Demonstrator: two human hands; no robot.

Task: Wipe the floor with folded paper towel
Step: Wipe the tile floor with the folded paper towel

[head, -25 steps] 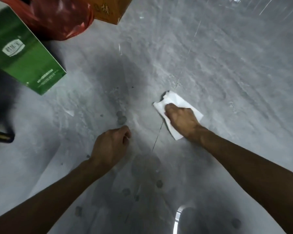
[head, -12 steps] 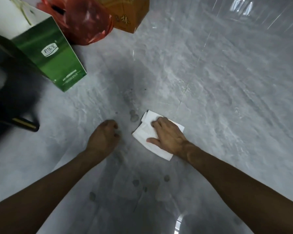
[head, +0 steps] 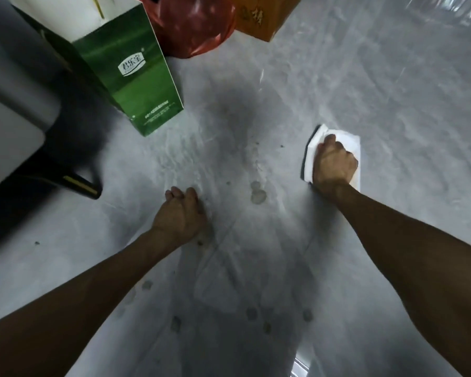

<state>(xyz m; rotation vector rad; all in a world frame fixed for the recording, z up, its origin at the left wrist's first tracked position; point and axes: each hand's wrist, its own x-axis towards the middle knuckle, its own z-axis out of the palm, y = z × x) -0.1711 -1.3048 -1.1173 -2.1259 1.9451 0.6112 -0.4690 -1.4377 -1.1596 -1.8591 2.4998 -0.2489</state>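
Across the grey floor you swept the folded paper towel out to your right, well apart from the drip spots it had been beside; those looked unwiped. Your right hand pressed it, fingers bunched and curled; your left hand propped you, fingers curled together.

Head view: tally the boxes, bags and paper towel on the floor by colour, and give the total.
Green: 1, the carton
Red: 1, the plastic bag
Orange: 1, the box
White: 1, the folded paper towel
Total: 4
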